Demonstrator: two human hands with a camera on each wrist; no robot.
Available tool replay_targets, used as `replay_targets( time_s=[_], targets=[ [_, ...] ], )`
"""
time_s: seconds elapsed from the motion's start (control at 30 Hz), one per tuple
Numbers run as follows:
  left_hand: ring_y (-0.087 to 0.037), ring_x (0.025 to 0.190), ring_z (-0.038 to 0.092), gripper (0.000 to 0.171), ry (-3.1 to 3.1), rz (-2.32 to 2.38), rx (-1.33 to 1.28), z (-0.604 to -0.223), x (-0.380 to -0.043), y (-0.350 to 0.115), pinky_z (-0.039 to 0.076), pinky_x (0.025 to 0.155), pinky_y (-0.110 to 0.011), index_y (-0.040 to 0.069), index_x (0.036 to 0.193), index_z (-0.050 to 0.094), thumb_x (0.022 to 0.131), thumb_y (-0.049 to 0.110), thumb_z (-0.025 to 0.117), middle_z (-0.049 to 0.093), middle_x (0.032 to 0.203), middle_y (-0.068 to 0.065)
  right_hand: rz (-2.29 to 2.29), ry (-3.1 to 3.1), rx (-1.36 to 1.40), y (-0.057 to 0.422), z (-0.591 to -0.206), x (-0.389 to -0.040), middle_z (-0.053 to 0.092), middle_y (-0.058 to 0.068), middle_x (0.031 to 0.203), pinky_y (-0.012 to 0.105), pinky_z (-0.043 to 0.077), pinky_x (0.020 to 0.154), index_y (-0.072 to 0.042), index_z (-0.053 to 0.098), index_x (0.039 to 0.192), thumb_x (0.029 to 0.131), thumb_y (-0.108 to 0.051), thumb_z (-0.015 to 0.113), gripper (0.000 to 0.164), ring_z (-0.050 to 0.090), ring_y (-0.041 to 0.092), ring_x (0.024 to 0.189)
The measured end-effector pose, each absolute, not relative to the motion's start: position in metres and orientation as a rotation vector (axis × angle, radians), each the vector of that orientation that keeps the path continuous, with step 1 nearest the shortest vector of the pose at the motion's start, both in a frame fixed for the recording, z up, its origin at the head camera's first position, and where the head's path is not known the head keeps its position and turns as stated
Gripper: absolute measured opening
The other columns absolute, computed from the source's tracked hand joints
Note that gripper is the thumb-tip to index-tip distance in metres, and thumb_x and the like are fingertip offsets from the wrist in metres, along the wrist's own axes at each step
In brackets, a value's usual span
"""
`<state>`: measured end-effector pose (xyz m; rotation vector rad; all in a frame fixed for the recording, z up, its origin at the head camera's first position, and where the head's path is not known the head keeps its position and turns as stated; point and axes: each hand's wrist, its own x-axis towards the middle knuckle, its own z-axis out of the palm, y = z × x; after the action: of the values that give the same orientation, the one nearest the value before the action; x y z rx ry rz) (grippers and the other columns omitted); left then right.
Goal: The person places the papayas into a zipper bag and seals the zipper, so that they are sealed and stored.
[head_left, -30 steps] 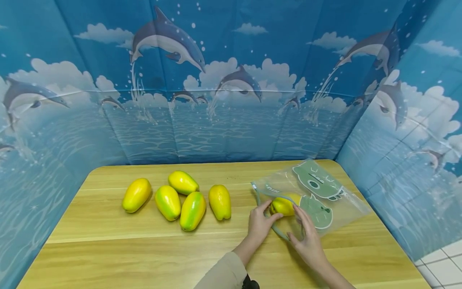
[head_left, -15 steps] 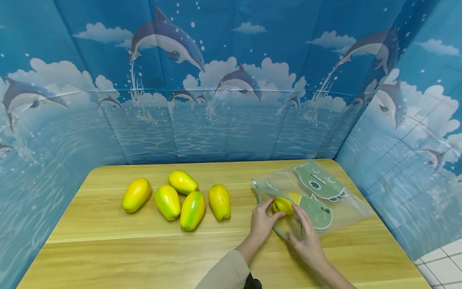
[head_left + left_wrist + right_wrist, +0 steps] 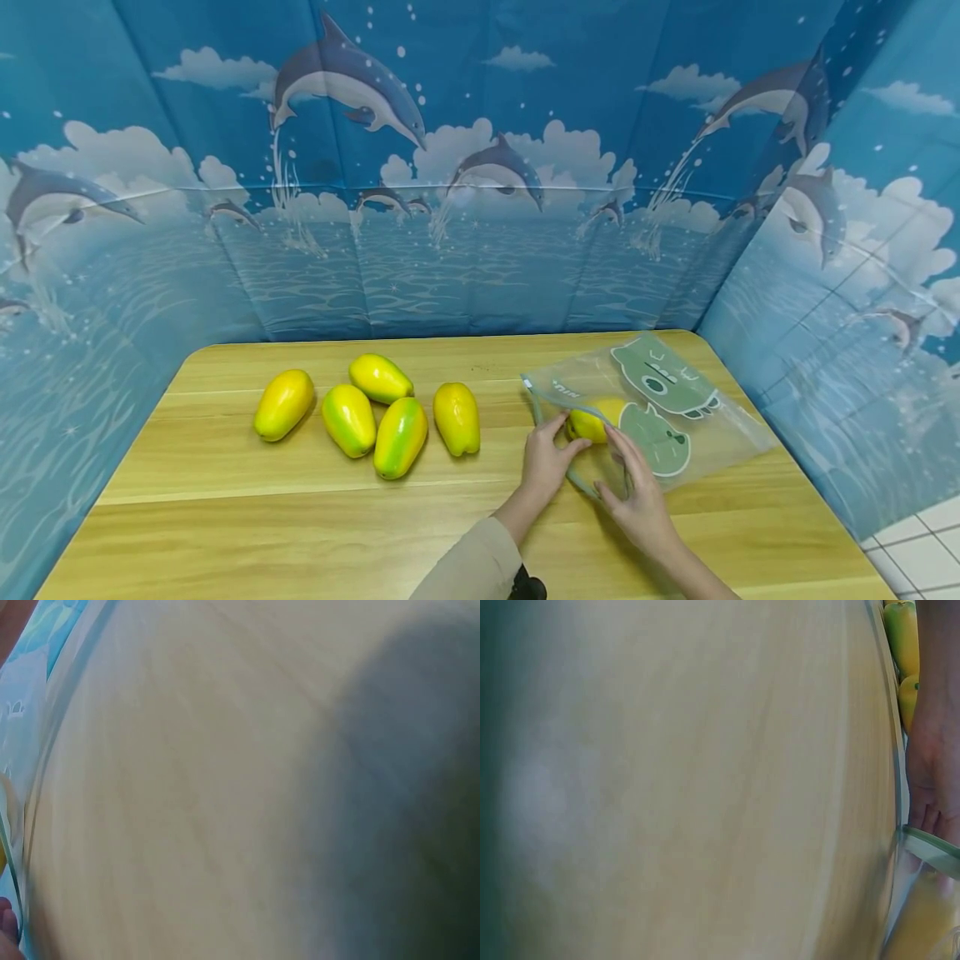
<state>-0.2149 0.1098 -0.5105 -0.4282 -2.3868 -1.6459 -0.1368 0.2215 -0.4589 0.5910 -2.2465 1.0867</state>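
Observation:
A clear zip bag point(image 3: 720, 433) with green cartoon prints lies on the right of the table, its mouth toward the left. Just inside that mouth is a yellow papaya-like fruit point(image 3: 588, 425). My left hand point(image 3: 547, 458) reaches into the opening, its thumb and forefinger around the near end of the fruit. With its fingers on the upper lip and thumb by the lower edge, my right hand point(image 3: 637, 500) holds the bag's mouth apart. The right wrist view shows the left hand's fingers point(image 3: 928, 817) behind the green bag rim point(image 3: 930, 841).
Several yellow-green fruits lie left of the bag; the nearest fruit point(image 3: 456, 419) is near the middle, and the farthest fruit point(image 3: 285, 405) is at the left. The wooden table point(image 3: 262, 533) meets a blue dolphin curtain point(image 3: 465, 267) at its back edge.
The fruit in the bag and my left hand have shifted slightly right, deeper into the mouth. My right hand stays nearly still at the bag's edge.

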Motion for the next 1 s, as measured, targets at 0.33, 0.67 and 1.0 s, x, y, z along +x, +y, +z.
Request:
replay_targets(
  time_s=[0.33,0.67,1.0],
  targets=[
    [-0.024,0.101,0.061,0.052,-2.333,-1.746,-0.419,-0.512,-0.214,0.107,0.05,0.087,-0.026,0.0,0.12,0.058,0.075,0.021,0.071,0.06,0.117,-0.012,1.089,-2.255,0.578,0.221,-0.46,-0.138,0.041,0.036,0.125,0.005,0.033,0.094,0.017,0.039,0.126,0.045,0.035,0.067,0.088,0.033,-0.008,0.119],
    [-0.029,0.102,0.06,0.049,-2.239,-1.872,-0.417,-0.513,-0.207,0.098,0.05,0.087,-0.029,-0.002,0.117,0.058,0.076,0.022,0.071,0.061,0.114,-0.016,1.05,-2.252,0.559,0.221,-0.459,-0.137,0.041,0.037,0.124,0.005,0.032,0.094,0.018,0.039,0.125,0.043,0.036,0.067,0.088,0.034,-0.007,0.119],
    [-0.03,0.1,0.059,0.042,-2.18,-1.816,-0.443,-0.499,-0.2,0.071,0.05,0.086,-0.034,0.0,0.114,0.061,0.078,0.019,0.071,0.063,0.111,-0.015,1.052,-2.252,0.55,0.22,-0.459,-0.136,0.041,0.037,0.123,0.006,0.032,0.095,0.018,0.039,0.125,0.042,0.036,0.066,0.089,0.033,-0.008,0.119]
  ],
)
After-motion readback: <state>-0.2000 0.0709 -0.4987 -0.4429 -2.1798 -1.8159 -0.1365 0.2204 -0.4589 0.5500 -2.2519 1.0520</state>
